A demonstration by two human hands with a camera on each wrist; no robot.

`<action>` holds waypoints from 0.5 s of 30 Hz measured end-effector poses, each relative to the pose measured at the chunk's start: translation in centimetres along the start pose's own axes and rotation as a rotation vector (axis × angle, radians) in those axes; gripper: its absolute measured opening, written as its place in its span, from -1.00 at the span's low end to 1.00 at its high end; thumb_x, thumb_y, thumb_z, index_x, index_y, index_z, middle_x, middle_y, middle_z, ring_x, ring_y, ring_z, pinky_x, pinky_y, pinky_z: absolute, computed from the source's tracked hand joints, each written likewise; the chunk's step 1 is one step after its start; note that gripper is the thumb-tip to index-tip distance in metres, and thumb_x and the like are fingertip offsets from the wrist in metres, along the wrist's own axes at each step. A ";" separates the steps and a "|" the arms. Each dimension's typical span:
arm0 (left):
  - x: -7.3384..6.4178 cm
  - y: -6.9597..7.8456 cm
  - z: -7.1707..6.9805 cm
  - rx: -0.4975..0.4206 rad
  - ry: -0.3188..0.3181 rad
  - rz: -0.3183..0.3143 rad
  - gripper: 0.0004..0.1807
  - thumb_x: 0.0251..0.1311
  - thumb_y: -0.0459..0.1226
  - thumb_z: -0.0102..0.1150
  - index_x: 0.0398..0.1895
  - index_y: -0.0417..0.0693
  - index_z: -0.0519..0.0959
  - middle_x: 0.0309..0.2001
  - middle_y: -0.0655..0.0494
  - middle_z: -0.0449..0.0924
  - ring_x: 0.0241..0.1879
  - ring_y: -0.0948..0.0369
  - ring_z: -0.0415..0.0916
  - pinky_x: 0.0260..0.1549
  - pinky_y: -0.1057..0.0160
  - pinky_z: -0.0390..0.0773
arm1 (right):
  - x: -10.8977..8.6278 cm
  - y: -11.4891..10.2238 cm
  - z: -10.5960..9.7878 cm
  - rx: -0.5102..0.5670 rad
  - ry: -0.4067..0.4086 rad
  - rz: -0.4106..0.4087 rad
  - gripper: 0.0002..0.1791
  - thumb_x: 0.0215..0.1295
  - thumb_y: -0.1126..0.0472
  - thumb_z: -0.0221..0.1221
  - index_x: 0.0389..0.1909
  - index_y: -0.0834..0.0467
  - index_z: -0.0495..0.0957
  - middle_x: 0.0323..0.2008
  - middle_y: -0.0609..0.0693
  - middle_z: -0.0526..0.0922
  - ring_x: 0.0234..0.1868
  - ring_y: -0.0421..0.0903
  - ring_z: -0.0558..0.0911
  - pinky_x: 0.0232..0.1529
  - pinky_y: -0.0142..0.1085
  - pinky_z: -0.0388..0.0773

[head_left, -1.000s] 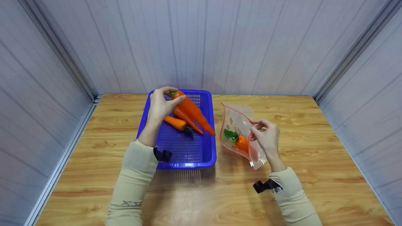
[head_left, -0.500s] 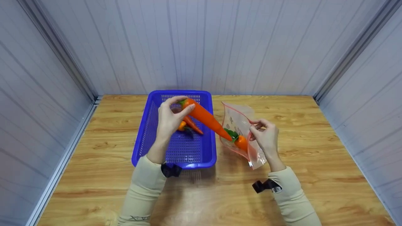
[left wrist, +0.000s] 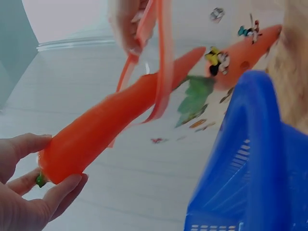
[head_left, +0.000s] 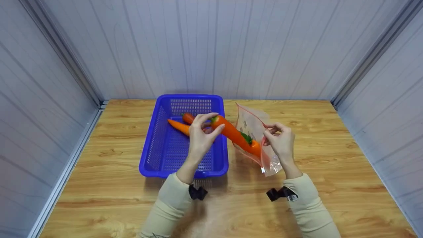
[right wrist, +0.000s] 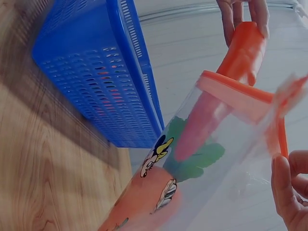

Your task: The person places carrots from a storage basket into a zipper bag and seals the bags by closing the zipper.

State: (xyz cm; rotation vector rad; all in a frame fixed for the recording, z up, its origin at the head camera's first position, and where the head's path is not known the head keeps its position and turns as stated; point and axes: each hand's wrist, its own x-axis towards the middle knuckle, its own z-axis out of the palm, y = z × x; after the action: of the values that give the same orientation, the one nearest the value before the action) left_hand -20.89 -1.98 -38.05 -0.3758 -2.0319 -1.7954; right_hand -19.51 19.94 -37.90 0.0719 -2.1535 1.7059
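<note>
Head view: one pepper (head_left: 233,134) is pinched by the left hand (head_left: 201,138), fingers spread just its width, tip inside the one bag (head_left: 250,123), whose edge is nipped tight by the right hand (head_left: 281,140). It looks best fed in along its slant; two veg (head_left: 178,126) are seen in the one basket (head_left: 155,173), maybe more behind the hand. Left wrist: the mouth (left wrist: 165,53) should be held wide so nothing snags. Right wrist: one carrot (right wrist: 142,192) is bagged, near the tip.

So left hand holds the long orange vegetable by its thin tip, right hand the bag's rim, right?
Wrong end: left wrist view shows the left hand holding the long orange vegetable by its thick stem end. Right hand holds the bag's rim.
</note>
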 end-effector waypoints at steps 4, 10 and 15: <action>-0.5 -0.1 1.1 0.018 -0.029 0.034 -0.66 -0.08 -0.33 0.31 -0.16 -0.18 0.57 -0.21 -0.01 0.43 -0.26 0.12 0.49 -0.33 0.32 0.55 | 0.1 -0.3 0.0 0.000 0.004 0.008 -0.84 -0.04 0.60 0.04 -0.41 0.49 0.53 -0.65 0.35 0.47 -0.83 -0.12 0.49 -0.78 -0.28 0.48; -1.0 -0.5 2.2 0.011 -0.082 0.038 -0.67 -0.06 -0.34 0.29 -0.15 -0.22 0.56 -0.20 -0.04 0.42 -0.23 0.12 0.48 -0.32 0.33 0.55 | 0.3 -0.6 0.1 0.022 0.001 0.033 -0.83 -0.04 0.60 0.02 -0.39 0.52 0.51 -0.64 0.35 0.48 -0.84 -0.14 0.49 -0.79 -0.28 0.48; -1.2 -1.0 2.7 0.015 -0.129 0.043 -0.66 -0.08 -0.34 0.30 -0.16 -0.24 0.56 -0.20 -0.05 0.44 -0.22 0.13 0.49 -0.32 0.32 0.55 | 0.4 -0.8 0.1 0.044 -0.013 0.045 -0.82 -0.04 0.61 0.00 -0.37 0.55 0.51 -0.63 0.38 0.48 -0.84 -0.14 0.48 -0.77 -0.26 0.49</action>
State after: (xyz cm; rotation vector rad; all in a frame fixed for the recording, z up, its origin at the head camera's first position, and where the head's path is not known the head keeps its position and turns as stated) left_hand -20.58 0.66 -39.77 -0.5399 -2.1056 -1.7710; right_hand -19.73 19.73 -37.04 0.0474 -2.1424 1.7830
